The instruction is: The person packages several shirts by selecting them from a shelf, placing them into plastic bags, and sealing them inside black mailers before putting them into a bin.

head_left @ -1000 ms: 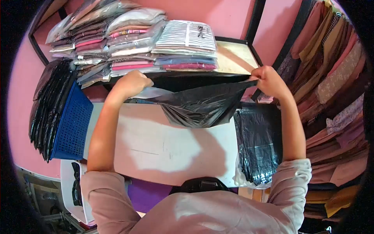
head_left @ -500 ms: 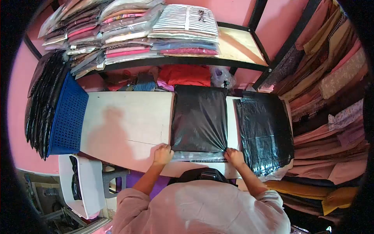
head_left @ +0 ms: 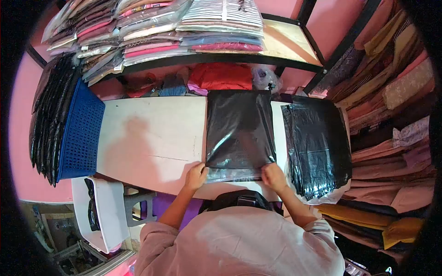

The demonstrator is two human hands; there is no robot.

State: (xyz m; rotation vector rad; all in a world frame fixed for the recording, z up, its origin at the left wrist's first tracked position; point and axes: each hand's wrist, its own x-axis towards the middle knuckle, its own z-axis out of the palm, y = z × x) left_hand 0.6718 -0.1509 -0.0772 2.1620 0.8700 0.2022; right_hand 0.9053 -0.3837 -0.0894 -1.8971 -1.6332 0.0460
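A black plastic mailing bag (head_left: 239, 129) lies flat on the white table (head_left: 152, 138) in front of me, with a clear strip (head_left: 232, 175) along its near edge. My left hand (head_left: 197, 176) is closed at the bag's near left corner. At the near right corner, my right hand (head_left: 275, 176) pinches the edge. Shiny creases run across the lower part of the bag. Just right of it lies a pile of black plastic bags (head_left: 317, 147). What is inside the bag, if anything, is hidden.
A blue basket (head_left: 82, 133) with several upright black packages (head_left: 51, 119) stands at the table's left end. Behind, a shelf (head_left: 198, 60) bears stacks of clear-bagged garments (head_left: 152, 34). Clothes (head_left: 386, 124) hang along the right. A white bin (head_left: 103, 216) is below left.
The gathered creases at the bag's near right corner have spread out, and its near edge lies straighter. My right hand has shifted slightly at that corner. The whole view has tilted a little.
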